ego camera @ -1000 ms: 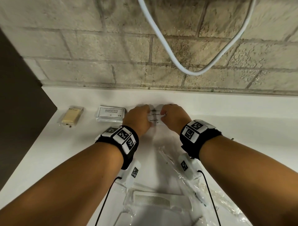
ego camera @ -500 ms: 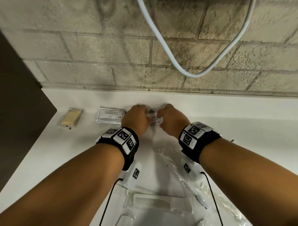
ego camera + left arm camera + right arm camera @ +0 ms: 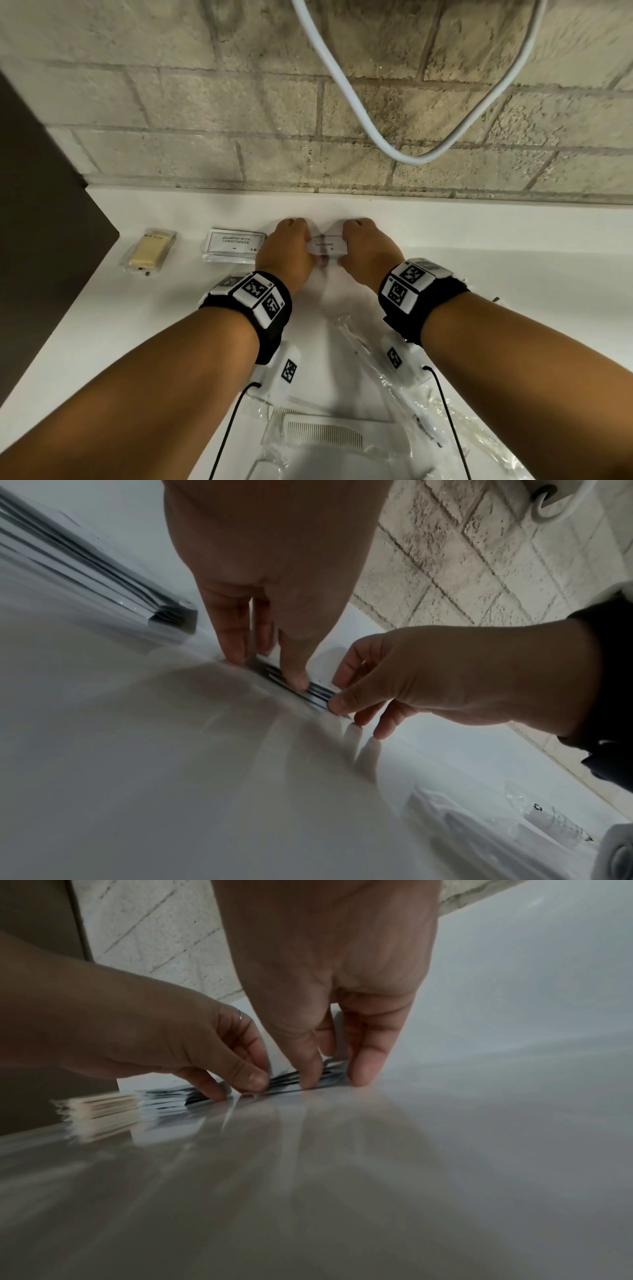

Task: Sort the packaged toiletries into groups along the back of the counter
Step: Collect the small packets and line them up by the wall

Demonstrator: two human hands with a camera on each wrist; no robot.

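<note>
A small stack of white toothpaste sachets (image 3: pixel 325 247) lies at the back middle of the white counter (image 3: pixel 479 260), near the wall. My left hand (image 3: pixel 301 241) pinches its left end between thumb and fingers, and my right hand (image 3: pixel 349 244) pinches its right end. In the left wrist view the thumbs of both hands press on the near edge of the stack (image 3: pixel 318 693). The right wrist view shows the same stack (image 3: pixel 291 1081) held from both sides. To its left lie a stack of shampoo-with-conditioner sachets (image 3: pixel 234 245) and a pile of wrapped yellow bath soaps (image 3: pixel 149 251).
Near the counter's front lie a white comb in clear wrap (image 3: pixel 325 433) and several other clear-wrapped items (image 3: pixel 421 414). A white hose (image 3: pixel 376 137) hangs against the brick wall. A dark panel (image 3: pixel 41 205) bounds the counter's left end.
Both hands have stayed on the toothpaste sachets and shifted slightly toward the wall. The sachets now sit more squarely on top of each other.
</note>
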